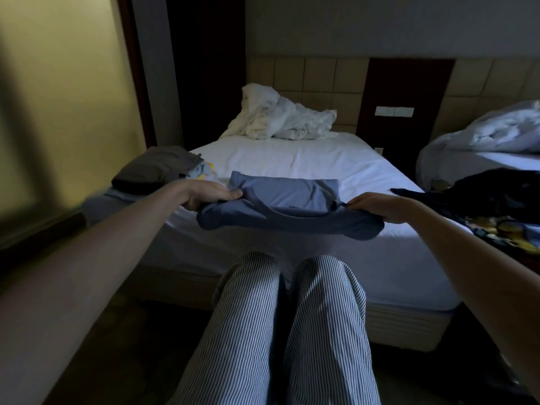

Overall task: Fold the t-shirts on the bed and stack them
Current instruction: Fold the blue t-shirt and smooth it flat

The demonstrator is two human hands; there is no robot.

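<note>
"Both hands busy?"

"Yes. The left hand (211,195) pinches one end of the half-folded slate-blue cotton t-shirt (292,200), and the right hand (372,206) pinches the other. The shirt spans between them at the near edge of the white-sheeted bed (292,154), and its far part appears to rest on the sheet."

"How should the fold go?"

"I'd keep both ends level and taut, carry the near part away over the far part, match the edges, then press flat before letting go. The sleeve ends sag below the grip, so tuck them in first."

"Room?"

"Plenty of bare sheet ahead, up to the crumpled white duvet (280,118). The stack topped by a folded dark grey garment (157,168) sits at the bed's left edge, near the left hand. A loose heap of dark clothes (493,194) lies just beyond the right hand. This close to the mattress edge the shirt could slide off, so work further in."
</note>
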